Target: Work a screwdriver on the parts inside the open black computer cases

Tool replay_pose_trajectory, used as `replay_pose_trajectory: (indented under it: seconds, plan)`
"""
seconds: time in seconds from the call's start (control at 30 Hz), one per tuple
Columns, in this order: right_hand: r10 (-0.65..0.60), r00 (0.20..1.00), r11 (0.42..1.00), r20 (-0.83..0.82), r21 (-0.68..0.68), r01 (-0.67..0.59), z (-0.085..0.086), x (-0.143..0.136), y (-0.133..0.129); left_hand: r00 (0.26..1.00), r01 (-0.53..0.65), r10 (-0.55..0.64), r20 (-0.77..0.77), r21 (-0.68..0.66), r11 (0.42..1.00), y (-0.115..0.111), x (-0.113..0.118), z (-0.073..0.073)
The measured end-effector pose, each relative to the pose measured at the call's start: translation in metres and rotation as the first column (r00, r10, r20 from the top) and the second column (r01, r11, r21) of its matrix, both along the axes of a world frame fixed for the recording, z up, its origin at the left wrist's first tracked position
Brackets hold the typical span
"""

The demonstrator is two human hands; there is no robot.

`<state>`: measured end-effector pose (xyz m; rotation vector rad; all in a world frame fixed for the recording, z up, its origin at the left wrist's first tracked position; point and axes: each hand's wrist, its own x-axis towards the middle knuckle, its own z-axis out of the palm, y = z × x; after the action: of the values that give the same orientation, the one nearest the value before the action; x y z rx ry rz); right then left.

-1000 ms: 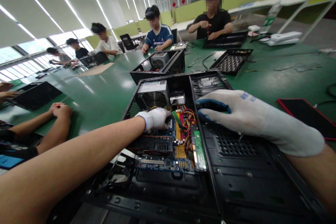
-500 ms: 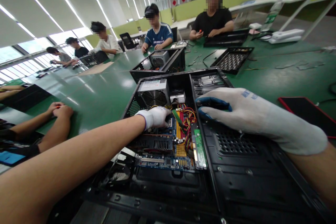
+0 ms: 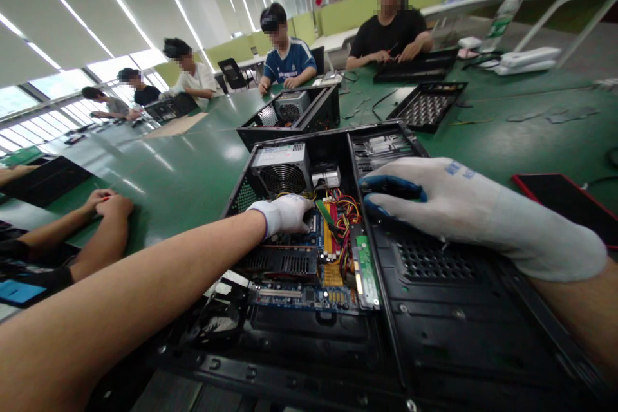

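An open black computer case [image 3: 323, 338] lies in front of me with its insides showing. My left hand [image 3: 288, 214], in a white glove, reaches in over the blue motherboard [image 3: 290, 297]. Its fingers are bent down and closed, and what they hold, if anything, is hidden. Just right of the fingertips, a green memory module [image 3: 327, 216] slants beside the red and yellow slots [image 3: 330, 241]. My right hand [image 3: 434, 203], in a white glove with blue fingers, is closed on the case's inner metal rim. Behind my left hand sits the power supply [image 3: 280, 170] with its fan.
Bundled wires [image 3: 348, 212] and a green circuit board [image 3: 367, 270] lie inside the case. Beyond it on the green table stand a second case [image 3: 294, 112] and a black panel [image 3: 425, 108]. A red-edged black tablet-like object [image 3: 564, 203] lies right. Co-workers' hands [image 3: 109, 201] are at left.
Both my hands stay nearly in place, and the view shifts slightly. Across the table, the co-worker in black has brought both hands down to a black panel.
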<state>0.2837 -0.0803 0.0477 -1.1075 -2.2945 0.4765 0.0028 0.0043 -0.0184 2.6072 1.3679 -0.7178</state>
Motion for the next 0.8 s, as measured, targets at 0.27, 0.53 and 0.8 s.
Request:
replay_pose_trajectory:
  seconds: [0.27, 0.53, 0.8]
  plan:
    - [0.003, 1.000, 1.000, -0.013, -0.012, -0.003, -0.0024, 0.0009, 0.0008, 1.000, -0.006, 0.006, 0.008, -0.007, 1.000, 0.0011, 0.0008, 0.0001]
    - [0.001, 1.000, 1.000, -0.014, -0.016, -0.001, -0.0015, 0.0003, 0.0003, 1.000, 0.012, -0.012, 0.012, 0.000, 1.000, 0.0024, -0.0013, -0.0027]
    - [-0.016, 1.000, 1.000, -0.015, -0.025, 0.016, 0.0000, -0.0016, -0.0002, 1.000, 0.026, -0.026, -0.003, 0.006, 1.000, 0.0020, -0.0016, -0.0026]
